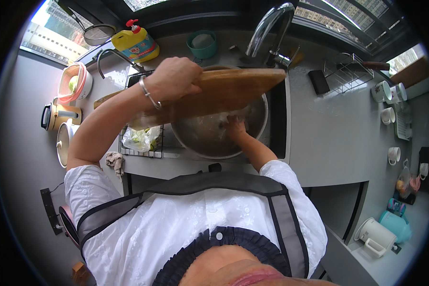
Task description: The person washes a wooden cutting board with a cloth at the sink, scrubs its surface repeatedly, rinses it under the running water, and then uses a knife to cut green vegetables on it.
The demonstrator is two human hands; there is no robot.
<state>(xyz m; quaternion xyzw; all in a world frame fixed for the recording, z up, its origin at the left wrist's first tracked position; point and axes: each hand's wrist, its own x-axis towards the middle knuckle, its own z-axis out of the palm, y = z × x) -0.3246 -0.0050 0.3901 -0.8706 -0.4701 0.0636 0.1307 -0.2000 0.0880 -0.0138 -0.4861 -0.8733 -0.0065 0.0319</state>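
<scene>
My left hand (178,78) grips the upper edge of a wooden cutting board (236,87), which is tilted over a large metal basin (186,141). The board looks blurred and hides the basin's far part. Inside the basin, just below the board, is my right hand (236,127). Its fingers are partly hidden and blurred, so I cannot see whether they hold anything. The basin sits in a dark sink (279,118). Above the sink's far right rises a chrome faucet (277,35).
A wire rack at the left holds a plastic bag of greens (141,138). Behind the sink stand a yellow pump bottle (136,44) and a teal bowl (202,44). To the right are a wire rack with a knife (373,65) and several mugs (381,92). A cloth (115,162) hangs at the counter's front edge.
</scene>
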